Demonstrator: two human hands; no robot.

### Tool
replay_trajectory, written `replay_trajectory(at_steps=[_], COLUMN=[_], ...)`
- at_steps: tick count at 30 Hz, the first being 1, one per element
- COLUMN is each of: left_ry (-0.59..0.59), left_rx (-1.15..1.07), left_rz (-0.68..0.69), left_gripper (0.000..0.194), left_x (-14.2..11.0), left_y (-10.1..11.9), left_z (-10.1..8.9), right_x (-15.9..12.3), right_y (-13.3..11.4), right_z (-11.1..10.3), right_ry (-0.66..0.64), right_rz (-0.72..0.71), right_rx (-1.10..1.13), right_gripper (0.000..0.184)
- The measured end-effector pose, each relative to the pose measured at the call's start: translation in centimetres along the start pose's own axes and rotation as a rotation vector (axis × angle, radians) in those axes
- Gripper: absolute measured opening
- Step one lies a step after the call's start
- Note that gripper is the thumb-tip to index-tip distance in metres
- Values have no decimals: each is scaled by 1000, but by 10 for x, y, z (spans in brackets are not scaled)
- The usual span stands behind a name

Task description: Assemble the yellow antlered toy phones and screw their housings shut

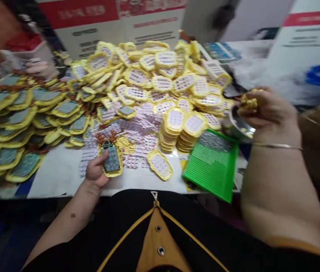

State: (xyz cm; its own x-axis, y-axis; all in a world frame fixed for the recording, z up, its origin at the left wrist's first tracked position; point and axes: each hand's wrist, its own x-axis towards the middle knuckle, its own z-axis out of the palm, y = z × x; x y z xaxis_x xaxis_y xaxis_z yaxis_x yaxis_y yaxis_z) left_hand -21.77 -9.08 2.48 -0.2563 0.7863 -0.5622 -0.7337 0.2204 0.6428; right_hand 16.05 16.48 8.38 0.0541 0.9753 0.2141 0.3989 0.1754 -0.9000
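My left hand [97, 168] is closed around a yellow plastic casing [117, 173], its thumb on the dark circuit board [111, 158] inside. Brown antler-like tips stick up from the casing's top. Over at the right, my right hand [270, 107] is closed on a clump of small yellow pieces [249, 102], above a metal bowl [240, 122]. A loose yellow casing half with rows of holes [160, 165] lies on the table near the front edge. More small yellow pieces [126, 145] are heaped beside the casing in my left hand.
Casings with boards [15, 117] are piled at the left. A heap of yellow casing halves [148, 64] fills the back, with two stacks [174, 121] before it. White button sheets [145, 117] cover the middle. A green ribbed tray [211, 170] holds small metal parts.
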Motion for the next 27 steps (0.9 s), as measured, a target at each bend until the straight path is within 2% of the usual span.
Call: replay_trajectory(at_steps=[1, 2, 4, 6, 8, 9, 10, 12, 14, 17, 21, 24, 27], left_ry=[12, 29, 62, 84, 95, 97, 98, 90, 56, -10, -41, -110, -188], left_rx=[-17, -33, -60, -70, -71, -69, -67, -66, -63, -51, -55, -70, -71], left_rz=[36, 70, 131, 163, 159, 148, 134, 99, 62, 29, 15, -18, -50], left_gripper=[22, 23, 25, 26, 26, 25, 24, 24, 25, 29, 27, 29, 31], left_x=[-2, -5, -11, -15, -18, -19, -19, -18, -16, -13, -7, -5, -4], left_y=[4, 7, 12, 14, 12, 10, 8, 3, -2, -6, -9, -13, -16], left_z=[-7, -15, -30, -42, -50, -53, -54, -55, -56, -58, -63, -64, -59], right_x=[-10, -23, -55, -90, -119, -130, -138, -146, -146, -139, -136, -149, -169], right_y=[-15, -30, -55, -73, -84, -87, -87, -83, -76, -67, -62, -54, -33], right_z=[19, 39, 83, 129, 174, 195, 214, 243, 259, 263, 245, 216, 173], right_ry=[-71, -145, -416, -721, -965, -1018, -1010, -953, -903, -805, -720, -681, -628], right_rz=[40, 150, 269, 229, 134, 1, -163, -242, -284, -347, -308, -307, -343], right_rx=[77, 212, 309, 284, 120, -20, -189, -290, -328, -333, -324, -299, -359], right_gripper=[23, 20, 19, 15, 12, 12, 15, 21, 30, 32, 19, 20, 22])
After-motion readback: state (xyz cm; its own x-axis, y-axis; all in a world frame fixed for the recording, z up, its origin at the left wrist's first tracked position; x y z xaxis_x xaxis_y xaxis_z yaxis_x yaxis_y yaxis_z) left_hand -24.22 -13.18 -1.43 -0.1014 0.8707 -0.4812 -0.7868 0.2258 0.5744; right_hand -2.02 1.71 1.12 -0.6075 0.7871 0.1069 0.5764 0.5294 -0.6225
